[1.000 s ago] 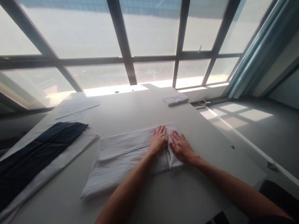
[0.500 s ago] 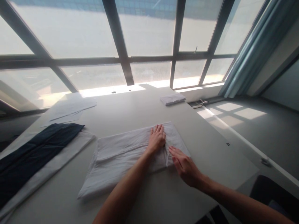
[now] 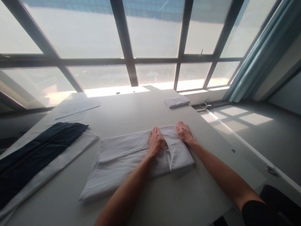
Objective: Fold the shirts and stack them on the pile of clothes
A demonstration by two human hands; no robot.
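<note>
White fabric (image 3: 124,157) lies folded flat on the near middle of the bench (image 3: 131,116), with a flap (image 3: 182,155) at its right end. The left hand (image 3: 156,142) rests palm down on it, beside the flap's left edge, open with fingers extended and close together. The right hand (image 3: 184,131) is also open and flat, laid over the far right corner, so I cannot tell how the fabric beneath it lies.

Because the flap's edge is puckered next to the left hand, uneven pressure could set a crease there; a sideways pull by the right hand could skew the flap or drag the layers below. Sliding the fabric left would probably bunch it against the pale cloth (image 3: 70,153), whose corner sits just beside the fabric's far left corner. That cloth carries a dark navy cloth (image 3: 42,150). Beyond, at far left, are thin white sheets (image 3: 77,105); a smaller folded white bundle (image 3: 176,101) sits near the bench's far right edge. The left forearm (image 3: 131,188) hides part of the fabric's near edge.
</note>
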